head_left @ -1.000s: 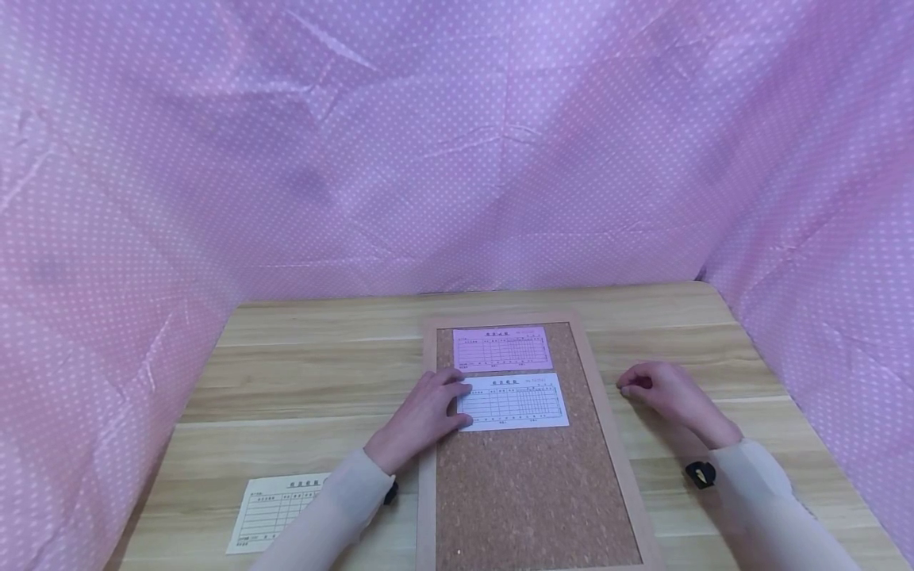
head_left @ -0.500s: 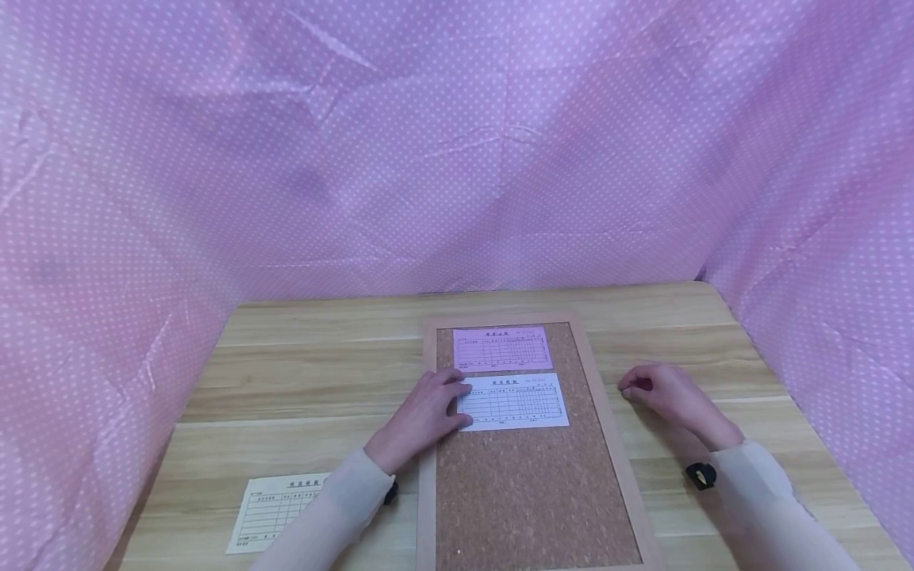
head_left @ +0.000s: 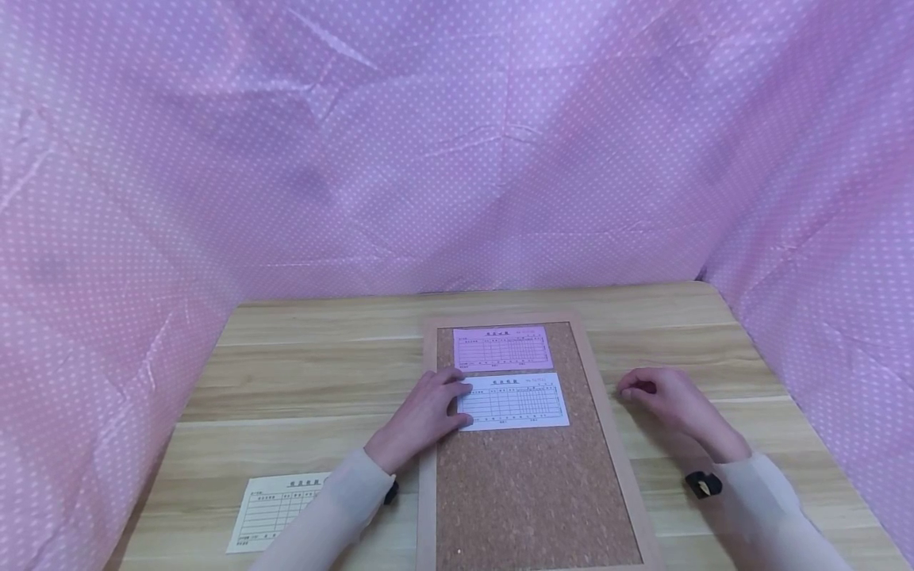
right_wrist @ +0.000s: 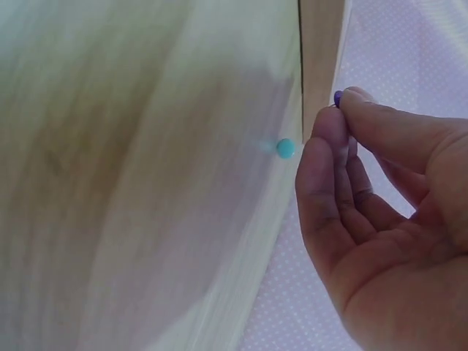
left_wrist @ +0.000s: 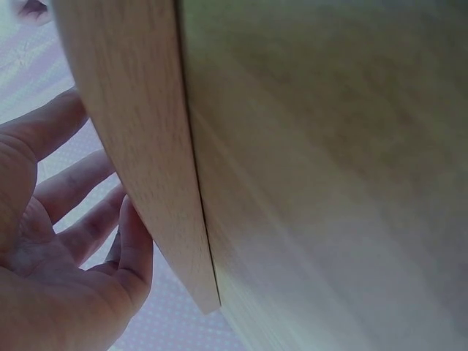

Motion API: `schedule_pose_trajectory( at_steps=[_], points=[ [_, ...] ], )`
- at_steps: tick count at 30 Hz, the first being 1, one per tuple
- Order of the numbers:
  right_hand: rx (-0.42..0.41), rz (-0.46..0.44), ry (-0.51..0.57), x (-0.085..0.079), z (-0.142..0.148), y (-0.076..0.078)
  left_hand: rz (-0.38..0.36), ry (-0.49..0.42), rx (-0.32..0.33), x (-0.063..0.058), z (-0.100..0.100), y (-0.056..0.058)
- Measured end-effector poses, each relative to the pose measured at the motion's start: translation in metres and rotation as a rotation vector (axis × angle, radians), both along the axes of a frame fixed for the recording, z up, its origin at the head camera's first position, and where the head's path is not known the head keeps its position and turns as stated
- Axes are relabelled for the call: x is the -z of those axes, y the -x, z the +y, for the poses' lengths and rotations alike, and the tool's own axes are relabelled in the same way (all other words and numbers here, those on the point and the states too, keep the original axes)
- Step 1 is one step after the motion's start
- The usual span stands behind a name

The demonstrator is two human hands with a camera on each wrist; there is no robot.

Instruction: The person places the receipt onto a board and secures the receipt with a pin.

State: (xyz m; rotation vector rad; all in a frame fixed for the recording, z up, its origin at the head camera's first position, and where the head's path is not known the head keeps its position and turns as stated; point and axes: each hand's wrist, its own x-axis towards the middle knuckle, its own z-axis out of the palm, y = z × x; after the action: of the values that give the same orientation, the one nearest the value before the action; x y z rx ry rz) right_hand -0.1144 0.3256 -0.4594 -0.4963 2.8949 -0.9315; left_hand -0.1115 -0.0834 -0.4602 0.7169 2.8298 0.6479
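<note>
Under the left hand (head_left: 423, 412), fingers spread, the white slip (head_left: 516, 402) is best pressed flat — the purple pin (right_wrist: 338, 97), pinched in the right hand (head_left: 671, 400), held straight.

purple pin (right_wrist: 338, 97) partly hidden, corkboard (head_left: 528, 492) cropped

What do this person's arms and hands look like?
The left hand and right hand wear no gloves. The left sleeve and right sleeve are pale cream. At the cuffs show a left black piece and a right black piece with a yellowish mark.
</note>
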Motion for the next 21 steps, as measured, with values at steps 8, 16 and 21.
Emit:
schedule_pose_trajectory(
  at_steps=[8, 16, 21],
  points=[
    [0.013, 0.021, 0.071, -0.004, -0.005, -0.006, 0.002, -0.001, 0.001, 0.0, 0.0, 0.0],
    [0.028, 0.023, 0.117, -0.011, -0.013, -0.01, -0.009, 0.005, -0.007, 0.0, 0.0, 0.0],
    [0.044, 0.056, 0.131, -0.013, -0.018, -0.011, -0.003, 0.006, -0.005, 0.0, 0.001, 0.0]
  ],
)
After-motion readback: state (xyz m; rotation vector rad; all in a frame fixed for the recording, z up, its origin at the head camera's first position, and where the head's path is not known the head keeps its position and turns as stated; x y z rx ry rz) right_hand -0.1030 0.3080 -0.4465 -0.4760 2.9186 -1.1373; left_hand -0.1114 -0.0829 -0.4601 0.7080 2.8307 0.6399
